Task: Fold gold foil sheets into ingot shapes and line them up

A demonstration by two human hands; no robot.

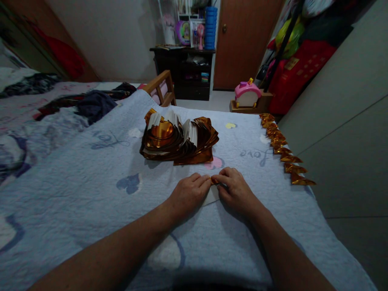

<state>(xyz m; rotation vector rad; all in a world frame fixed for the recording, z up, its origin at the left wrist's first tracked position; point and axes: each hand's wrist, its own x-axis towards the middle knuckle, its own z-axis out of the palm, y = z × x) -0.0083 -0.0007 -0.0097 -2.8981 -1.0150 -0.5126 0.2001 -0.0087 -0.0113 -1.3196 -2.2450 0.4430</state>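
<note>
My left hand [189, 192] and my right hand [233, 189] lie side by side on the light blue quilt [91, 194], fingertips meeting. Both are closed, pressing down on one small sheet of gold paper [214, 196]; its pale side shows under my knuckles and a gold edge shows at my fingertips. Just beyond my hands sits a fanned heap of gold foil sheets [178, 139]. A row of several folded gold paper pieces [283, 149] runs along the right edge of the quilt.
Clothes [93, 105] lie at the far left of the bed. A wooden chair [160, 87] stands past the bed's far edge. A dark desk [184, 70], a brown door [242, 40] and a pink toy [247, 95] are behind. A pale wall [342, 121] runs along the right.
</note>
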